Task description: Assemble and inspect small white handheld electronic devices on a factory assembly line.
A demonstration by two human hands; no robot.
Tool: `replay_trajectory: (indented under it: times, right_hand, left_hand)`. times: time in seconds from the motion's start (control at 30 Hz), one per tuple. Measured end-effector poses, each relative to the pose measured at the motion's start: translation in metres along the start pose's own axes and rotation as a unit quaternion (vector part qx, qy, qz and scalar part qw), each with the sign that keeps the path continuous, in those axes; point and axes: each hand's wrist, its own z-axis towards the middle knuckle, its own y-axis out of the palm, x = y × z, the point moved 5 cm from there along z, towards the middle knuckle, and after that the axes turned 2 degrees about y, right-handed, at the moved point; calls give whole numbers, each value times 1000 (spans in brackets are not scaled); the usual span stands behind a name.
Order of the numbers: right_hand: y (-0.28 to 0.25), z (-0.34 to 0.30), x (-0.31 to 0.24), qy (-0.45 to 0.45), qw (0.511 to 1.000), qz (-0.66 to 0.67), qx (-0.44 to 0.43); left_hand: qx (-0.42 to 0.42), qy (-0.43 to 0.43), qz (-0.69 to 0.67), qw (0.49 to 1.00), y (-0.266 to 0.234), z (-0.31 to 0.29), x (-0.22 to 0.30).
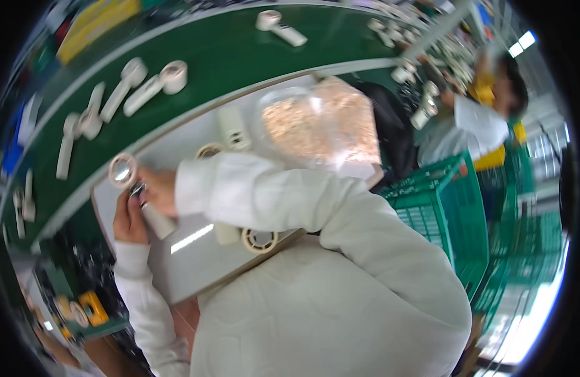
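Observation:
At the left end of a small grey-white work table (pixel 186 267), both my hands are on a white handheld fan (pixel 158 221) with a round head and a stick-like handle. My left hand (pixel 130 218) is closed round it from the near side. My right hand (pixel 159 190) reaches across the table and grips it near the neck, where a dark shiny part shows. Motion blur hides the fine detail there. Close to my right forearm lie another white fan body (pixel 232 127) and a round ring-shaped head (pixel 260 240), partly covered by the sleeve.
A clear plastic bag of small beige pieces (pixel 321 122) lies on the table's far right. Beyond the table a green conveyor belt (pixel 224 44) carries several white fans (pixel 154 88). Green crates (pixel 456 220) stand to my right. Another person (pixel 472 119) is at the far right.

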Motion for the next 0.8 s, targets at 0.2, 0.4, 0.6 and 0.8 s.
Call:
replay_trajectory:
  times: [0.2,0.4,0.6,0.8]
  right_hand:
    - [-87,-21,-70,-204,947,120,218]
    - [-171,-54,-102,-226,923,139,278]
    - [-213,-94,-85,-278,881,191,333]
    - [-257,-132,-77,-251,851,258,382]
  left_hand:
    - [80,88,-137,983,-14,33,77]
    - [78,177,-140,971,5,69,153]
    - [34,184,-300,936,50,79,203]
    - [-13,222,-322,920,100,92,261]
